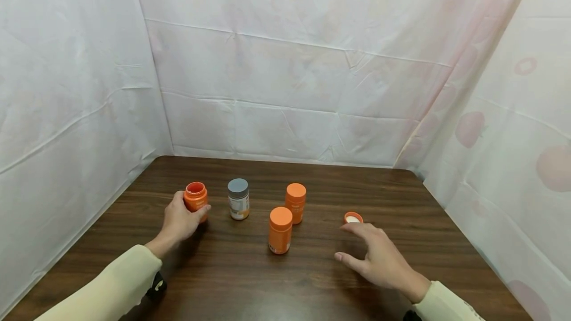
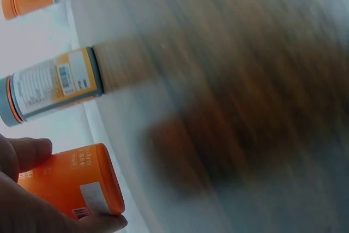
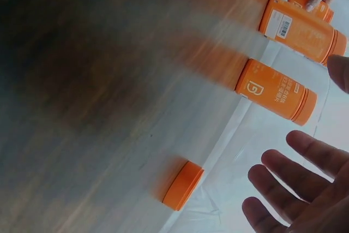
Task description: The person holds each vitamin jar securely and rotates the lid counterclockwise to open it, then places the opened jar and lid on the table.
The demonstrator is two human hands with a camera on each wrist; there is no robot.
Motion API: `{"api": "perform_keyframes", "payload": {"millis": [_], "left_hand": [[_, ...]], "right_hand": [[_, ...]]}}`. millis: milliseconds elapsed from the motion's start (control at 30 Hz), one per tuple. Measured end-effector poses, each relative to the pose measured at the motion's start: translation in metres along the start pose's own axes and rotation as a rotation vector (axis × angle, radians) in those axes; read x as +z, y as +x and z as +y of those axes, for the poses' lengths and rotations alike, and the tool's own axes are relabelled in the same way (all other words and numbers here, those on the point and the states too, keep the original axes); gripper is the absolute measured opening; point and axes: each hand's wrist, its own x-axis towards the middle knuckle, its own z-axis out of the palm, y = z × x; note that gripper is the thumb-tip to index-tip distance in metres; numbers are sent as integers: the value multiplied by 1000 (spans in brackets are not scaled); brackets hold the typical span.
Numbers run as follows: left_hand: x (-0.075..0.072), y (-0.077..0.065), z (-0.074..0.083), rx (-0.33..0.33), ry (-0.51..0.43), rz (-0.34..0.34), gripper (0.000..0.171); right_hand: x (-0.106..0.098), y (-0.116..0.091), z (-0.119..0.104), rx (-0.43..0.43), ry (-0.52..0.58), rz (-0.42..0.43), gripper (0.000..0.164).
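Note:
My left hand (image 1: 177, 221) grips an orange bottle (image 1: 196, 203) at the table's left side. The bottle has no cap on, so its red inside shows through the mouth. In the left wrist view, the thumb and fingers lie around the bottle's body (image 2: 82, 181). Over on the right, an orange cap (image 1: 353, 217) lies on the table with its white inside facing up. Just in front of it is my right hand (image 1: 381, 259), fingers spread and nothing between them. The right wrist view shows those relaxed fingers (image 3: 297, 181) beside the cap (image 3: 183, 186).
A grey-capped bottle (image 1: 238, 199) stands right of the left hand. Two capped orange bottles, one nearer (image 1: 280, 232) and one behind it (image 1: 296, 203), stand mid-table. White patterned sheets (image 1: 285, 73) enclose the dark wooden table (image 1: 250, 286) at the back and sides.

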Motion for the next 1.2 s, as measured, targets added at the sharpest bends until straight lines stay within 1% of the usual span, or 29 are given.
{"api": "perform_keyframes", "payload": {"millis": [100, 300, 400, 667, 800, 867, 933, 1000, 1067, 1133, 1200], "left_hand": [[-1, 4, -5, -17, 5, -10, 69], [-4, 12, -12, -53, -1, -73, 73], [-4, 14, -14, -63, 1, -88, 75], [-7, 14, -16, -79, -1, -87, 75], [-8, 15, -16, -75, 3, -79, 78], [-8, 15, -17, -77, 3, -80, 80], [-8, 15, -16, -89, -6, -81, 86], [-8, 15, -15, -95, -14, -66, 93], [-8, 15, -13, -93, -21, -29, 100], [-7, 15, -9, -72, -25, 29, 104], [-7, 15, -5, -35, -24, 91, 104]], "right_hand": [[1, -1, -1, -24, 8, -5, 57], [2, -2, -3, -67, 26, -23, 60], [2, -2, -4, -72, 29, -28, 61], [2, -4, -5, -68, 26, -30, 61], [2, -5, -4, -62, 26, -30, 63], [2, -6, -4, -58, 26, -30, 63], [2, -5, -4, -54, 25, -31, 63], [2, -5, -4, -50, 25, -32, 63], [2, -5, -4, -46, 25, -32, 63], [2, -5, -3, -44, 23, -31, 63], [2, -4, -3, -43, 19, -30, 64]]}}
